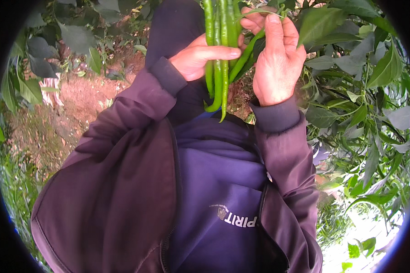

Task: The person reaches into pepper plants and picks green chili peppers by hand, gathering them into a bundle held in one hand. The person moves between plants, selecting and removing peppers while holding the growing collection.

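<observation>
My left hand [205,56] is closed around a bunch of long green chili peppers [224,71], its thumb lying across them; their curved tips hang below. Just right of the bunch, another green chili pepper [247,54] slants up towards the plant. Beside its upper end my right hand [278,58] pinches a thin stem or leaf between thumb and forefinger. Some of its fingers are folded out of sight, and what exactly lies between the fingertips cannot be told. More fingertips show behind the peppers near the top.
Dense pepper plants [358,112] with broad leaves stand close on the right, some touching the right hand's area. More leafy plants [37,58] are at the left, with bare brown soil [85,92] beside them. A dark trouser leg [174,30] lies behind the left hand.
</observation>
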Motion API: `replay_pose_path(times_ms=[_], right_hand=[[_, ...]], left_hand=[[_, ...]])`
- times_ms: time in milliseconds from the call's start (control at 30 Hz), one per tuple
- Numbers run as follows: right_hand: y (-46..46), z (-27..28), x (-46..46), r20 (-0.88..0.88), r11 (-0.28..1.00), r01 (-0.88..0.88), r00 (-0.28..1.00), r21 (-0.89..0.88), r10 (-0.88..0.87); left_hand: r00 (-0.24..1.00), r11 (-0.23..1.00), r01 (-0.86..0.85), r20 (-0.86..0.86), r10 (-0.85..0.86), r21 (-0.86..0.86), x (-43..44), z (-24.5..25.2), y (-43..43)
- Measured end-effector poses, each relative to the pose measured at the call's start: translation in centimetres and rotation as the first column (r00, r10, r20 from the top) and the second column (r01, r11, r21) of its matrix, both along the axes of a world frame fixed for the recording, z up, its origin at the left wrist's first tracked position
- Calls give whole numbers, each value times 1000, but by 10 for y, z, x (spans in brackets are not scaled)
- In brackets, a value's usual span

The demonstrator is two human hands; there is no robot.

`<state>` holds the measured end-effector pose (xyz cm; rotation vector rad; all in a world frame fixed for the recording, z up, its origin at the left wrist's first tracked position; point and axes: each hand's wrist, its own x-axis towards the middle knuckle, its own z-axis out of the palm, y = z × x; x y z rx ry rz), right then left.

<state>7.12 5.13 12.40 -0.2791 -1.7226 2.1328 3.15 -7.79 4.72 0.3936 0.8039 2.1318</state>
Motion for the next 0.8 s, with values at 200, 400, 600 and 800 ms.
replay_pose_path(times_ms=[200,400,600,800], right_hand=[[18,-12,-2,34,991,-135,990,21,134],[30,-25,9,127,956,-287,952,59,278],[17,-65,39,50,698,-223,965,681,259],[7,-110,94,132,469,-230,964,853,233]], left_hand=[[992,991,-118,42,121,-64,26,-2,21],[965,980,-170,183,187,-104,57,-18,39],[845,911,-407,352,401,-62,85,-41,32],[739,838,-495,395,545,-231,94,-70,26]])
